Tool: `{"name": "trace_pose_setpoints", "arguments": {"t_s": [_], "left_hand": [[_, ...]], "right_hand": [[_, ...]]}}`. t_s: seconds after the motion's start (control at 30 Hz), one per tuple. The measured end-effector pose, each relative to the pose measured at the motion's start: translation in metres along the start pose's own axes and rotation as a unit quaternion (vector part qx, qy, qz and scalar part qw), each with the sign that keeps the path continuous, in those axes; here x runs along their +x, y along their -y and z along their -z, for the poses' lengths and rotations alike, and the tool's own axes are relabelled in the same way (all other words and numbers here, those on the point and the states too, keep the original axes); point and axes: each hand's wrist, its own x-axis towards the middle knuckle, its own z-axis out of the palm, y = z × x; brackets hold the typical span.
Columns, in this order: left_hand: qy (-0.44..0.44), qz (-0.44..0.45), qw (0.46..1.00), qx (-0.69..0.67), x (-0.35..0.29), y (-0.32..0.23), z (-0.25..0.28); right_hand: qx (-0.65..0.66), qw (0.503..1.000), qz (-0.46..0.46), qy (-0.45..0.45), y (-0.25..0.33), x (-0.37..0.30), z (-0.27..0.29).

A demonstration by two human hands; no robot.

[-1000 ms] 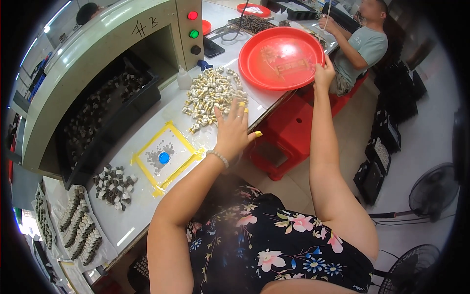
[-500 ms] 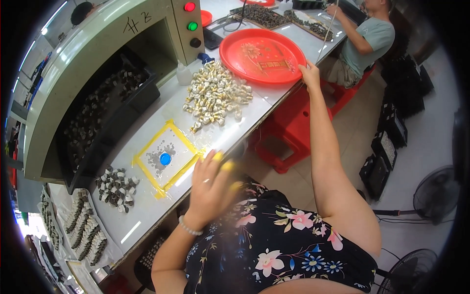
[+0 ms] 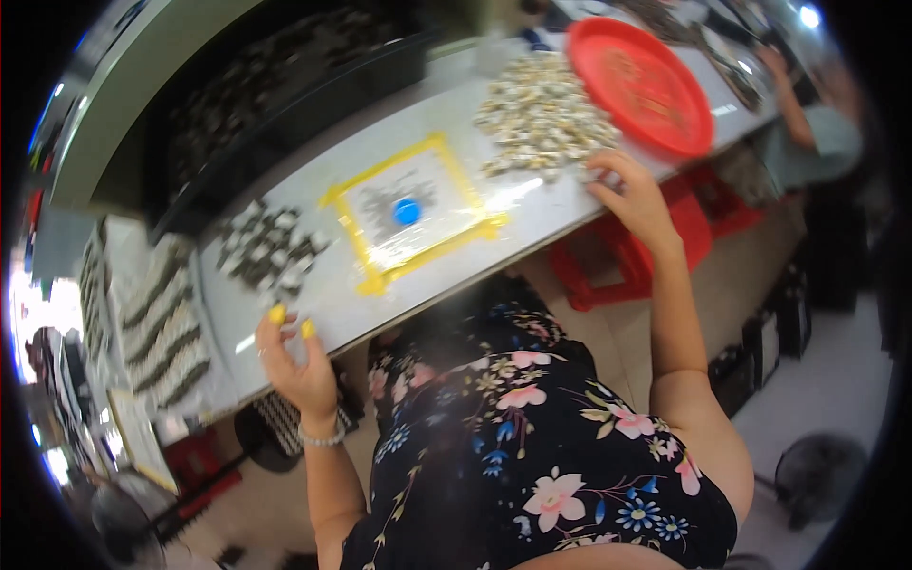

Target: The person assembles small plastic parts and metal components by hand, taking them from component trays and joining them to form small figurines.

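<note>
My left hand (image 3: 298, 373), with yellow covers on two fingertips, is at the near edge of a pile of small black-and-white parts (image 3: 271, 249). Its thumb and fingers are apart, and nothing shows between them. My right hand (image 3: 635, 201) is at the near right edge of a heap of small whitish-yellow parts (image 3: 541, 119). Its fingers are curled, with a gap to the thumb; blur hides whether a fingertip touches a part. Between the hands, a blue round piece (image 3: 407, 212) sits on a grey-spotted square framed with yellow tape (image 3: 378, 275).
A red round tray (image 3: 655, 90) lies right of the heap. Behind the table, a machine opening holds a black bin (image 3: 313, 123) of dark parts. Rows of parts (image 3: 166, 332) lie on a sheet at left. A red stool (image 3: 608, 261) and a co-worker (image 3: 822, 142) are at right.
My right hand has let go of the red tray and come to the whitish-yellow heap. My left hand has moved left to the black-and-white pile. The view has shifted.
</note>
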Motion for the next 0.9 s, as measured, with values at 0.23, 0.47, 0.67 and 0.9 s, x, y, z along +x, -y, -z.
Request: {"name": "trace_pose_setpoints", "arguments": {"t_s": [0.23, 0.47, 0.67, 0.9], "left_hand": [[0.028, 0.064, 0.997, 0.039, 0.016, 0.002, 0.002], [0.082, 0.066, 0.992, 0.073, 0.033, 0.010, -0.007], [0.118, 0.029, 0.989, 0.084, 0.036, 0.019, -0.014], [0.040, 0.121, 0.971, -0.201, 0.018, 0.024, -0.017]], "right_hand": [[-0.024, 1.000, -0.004, -0.011, 0.013, 0.008, -0.020], [0.019, 0.988, 0.011, -0.151, 0.033, 0.006, -0.031], [0.142, 0.978, 0.078, 0.134, 0.089, 0.028, -0.062], [0.077, 0.960, 0.101, 0.250, 0.104, 0.053, -0.083]]}}
